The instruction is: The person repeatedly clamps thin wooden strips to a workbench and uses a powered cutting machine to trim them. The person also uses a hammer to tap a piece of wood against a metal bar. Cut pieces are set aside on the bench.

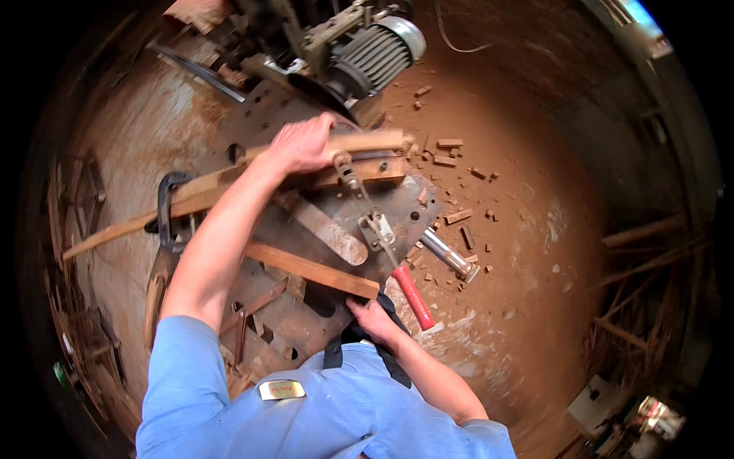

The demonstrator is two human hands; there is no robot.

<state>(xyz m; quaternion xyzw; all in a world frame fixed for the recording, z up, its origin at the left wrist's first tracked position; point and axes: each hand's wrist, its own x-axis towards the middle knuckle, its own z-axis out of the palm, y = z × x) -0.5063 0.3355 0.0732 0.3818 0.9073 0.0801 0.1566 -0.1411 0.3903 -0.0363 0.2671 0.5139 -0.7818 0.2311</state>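
My left hand (304,145) is closed over a wooden strip (371,141) near the saw blade (325,93), with the far end of the strip blurred. Just in front lies a wooden rail (375,170) bolted to the metal table. A toggle clamp (375,228) with a red handle (414,298) stands to the right of these. By my waist, my right hand (372,317) is at the right end of a squared wooden bar (313,271) lying across the near part of the table. Its fingers are mostly hidden, so its grip does not show.
An electric motor (381,55) sits behind the blade. At left, a dark C-clamp (167,210) grips the long wood. The metal table (394,200) has holes and a slot. Small wood offcuts (459,216) litter the dusty floor on the right, beside a metal cylinder (449,255).
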